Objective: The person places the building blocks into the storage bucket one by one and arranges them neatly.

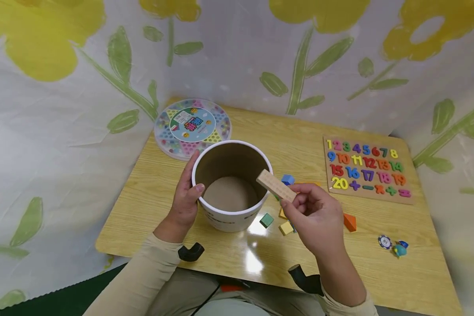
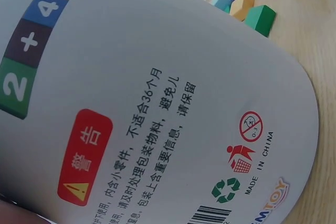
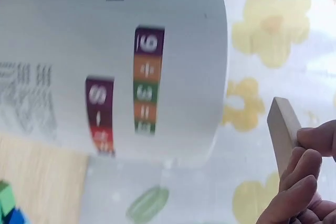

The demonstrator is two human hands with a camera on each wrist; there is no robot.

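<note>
A white cylindrical bucket point(image 1: 233, 215) stands tilted on the table with its open top toward the head camera; the part of its inside that shows holds nothing. My left hand point(image 1: 184, 206) grips its left rim, thumb over the edge. Between the thumb and fingers of my right hand point(image 1: 316, 215) is a flat wooden block point(image 1: 277, 186), pinched at one end, its other end near the bucket's right rim. In the right wrist view the wooden block point(image 3: 283, 132) is apart from the printed bucket point(image 3: 189, 77). Colored blocks, among them a green cube point(image 1: 266, 220), lie beneath my right hand, which partly hides them.
A number board point(image 1: 369, 198) lies at the right back of the wooden table point(image 1: 150, 188). At the left back is a round game board point(image 1: 192, 124). An orange block point(image 1: 350, 222), a poker chip point(image 1: 385, 242) and a small blue toy point(image 1: 400, 250) lie to the right.
</note>
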